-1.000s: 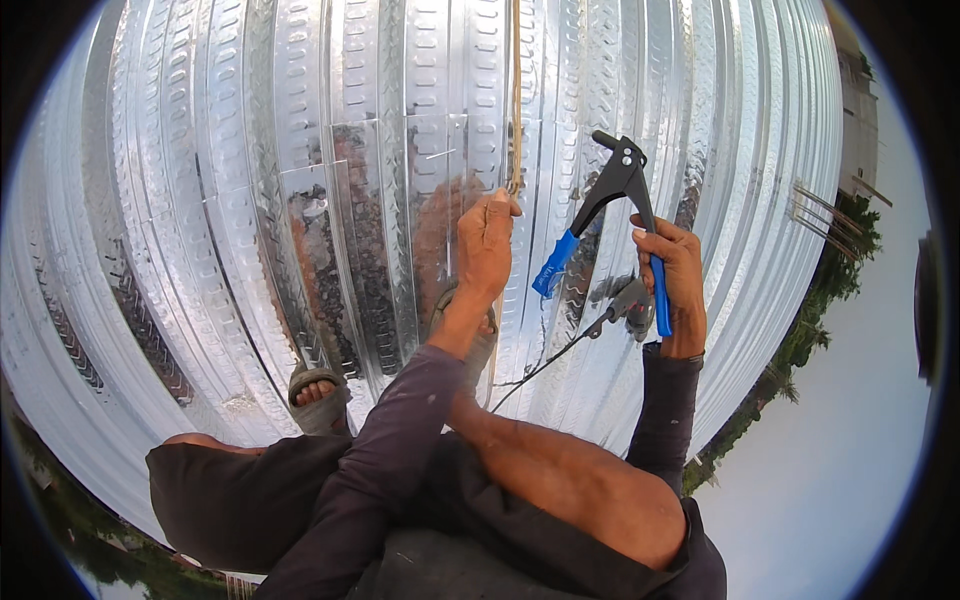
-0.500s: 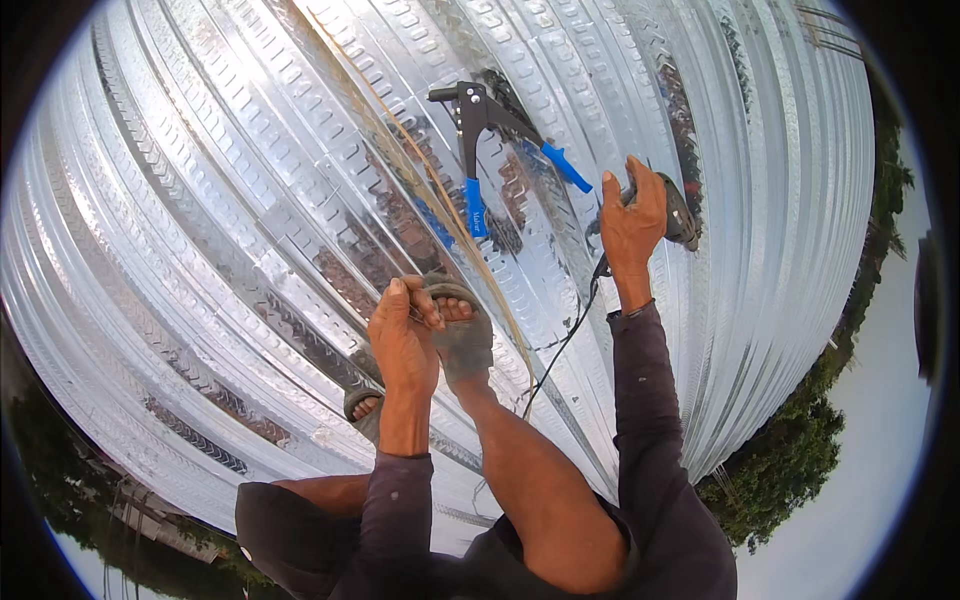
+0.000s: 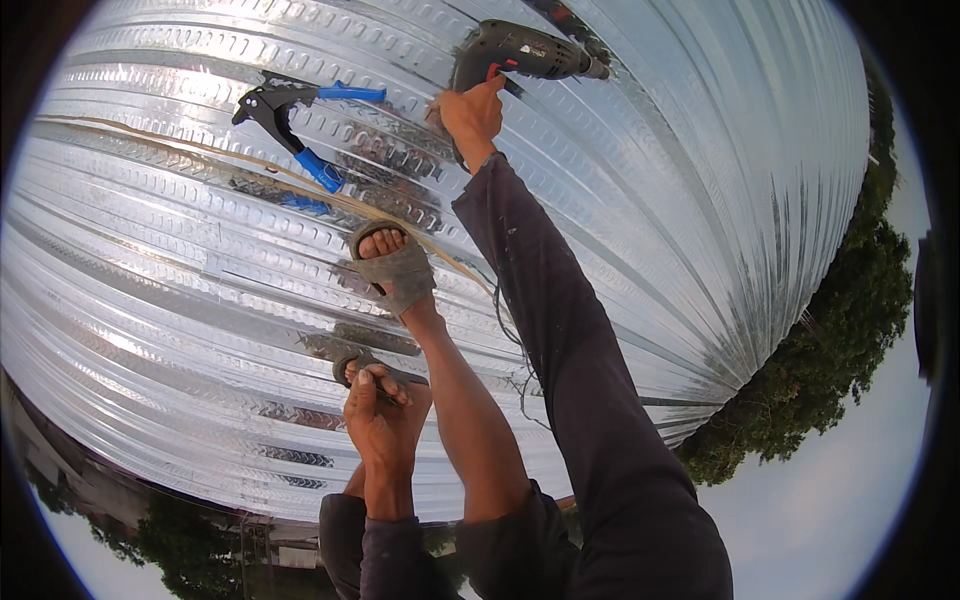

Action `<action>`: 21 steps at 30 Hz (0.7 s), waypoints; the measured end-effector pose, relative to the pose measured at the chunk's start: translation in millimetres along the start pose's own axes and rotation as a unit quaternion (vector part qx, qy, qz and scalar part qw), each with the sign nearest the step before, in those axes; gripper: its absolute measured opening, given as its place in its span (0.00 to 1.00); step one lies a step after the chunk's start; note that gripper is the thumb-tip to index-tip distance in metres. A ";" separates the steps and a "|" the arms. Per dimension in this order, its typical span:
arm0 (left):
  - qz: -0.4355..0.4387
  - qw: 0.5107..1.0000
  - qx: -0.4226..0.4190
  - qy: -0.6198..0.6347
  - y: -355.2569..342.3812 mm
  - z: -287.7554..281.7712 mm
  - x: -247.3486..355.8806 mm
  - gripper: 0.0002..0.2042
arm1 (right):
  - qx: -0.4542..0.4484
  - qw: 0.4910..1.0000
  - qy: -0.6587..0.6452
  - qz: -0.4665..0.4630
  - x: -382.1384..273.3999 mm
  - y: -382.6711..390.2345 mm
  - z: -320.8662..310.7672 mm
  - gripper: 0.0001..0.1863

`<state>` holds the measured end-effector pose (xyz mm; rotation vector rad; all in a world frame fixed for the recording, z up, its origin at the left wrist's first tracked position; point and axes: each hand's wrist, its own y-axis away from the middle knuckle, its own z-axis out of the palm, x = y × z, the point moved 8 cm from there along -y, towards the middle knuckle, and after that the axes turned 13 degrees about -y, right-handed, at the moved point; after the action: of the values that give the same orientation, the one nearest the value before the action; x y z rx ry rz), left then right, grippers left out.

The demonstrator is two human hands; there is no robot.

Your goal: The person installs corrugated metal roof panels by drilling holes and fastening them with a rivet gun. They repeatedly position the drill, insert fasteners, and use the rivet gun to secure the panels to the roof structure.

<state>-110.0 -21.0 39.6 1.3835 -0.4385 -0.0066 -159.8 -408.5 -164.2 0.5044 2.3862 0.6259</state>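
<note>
Right fingers (image 3: 491,90): closed around the grip of the drill (image 3: 528,50), index by the red trigger; hand and wrist hide much of the grip.
Left fingers (image 3: 397,388): curled in toward the thumb in front of a sandalled foot; whether they pinch anything small, I cannot tell.
Drill: near the top edge, chuck toward the right; whether it touches the ribbed metal sheets (image 3: 720,230) is unclear.
Hand riveter (image 3: 283,120): lying on the sheets left of the drill, blue handles spread.
Blue patch (image 3: 305,203): beside one handle, reflection or object uncertain.
Dark cord (image 3: 516,340): partly hidden by the right sleeve (image 3: 570,330).
</note>
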 end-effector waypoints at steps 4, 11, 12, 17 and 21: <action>0.037 0.987 -0.023 -0.155 28.2 9.2 66.5 0.12 | -0.030 0.998 0.009 0.049 -4.0 -12.1 -2.3 0.54; 0.089 0.953 -0.010 -0.289 84.0 -16.2 123.4 0.12 | -0.106 0.978 0.108 -0.141 -50.8 4.3 -67.8 0.54; 0.079 0.956 -0.009 -0.283 95.5 -21.1 116.6 0.12 | -0.114 0.976 0.135 -0.125 -43.0 13.3 -85.2 0.52; 0.025 0.964 -0.059 -0.257 148.9 -32.9 76.7 0.10 | -0.263 0.938 0.147 -0.172 9.3 84.9 -179.5 0.54; 0.020 0.922 -0.179 -0.342 179.6 -17.7 45.0 0.14 | -0.310 0.931 0.085 -0.175 43.2 220.8 -266.3 0.49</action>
<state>-107.9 20.0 221.0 0.9762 -0.9965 -0.5281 -319.2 -289.9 122.2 -0.2514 2.1807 1.2213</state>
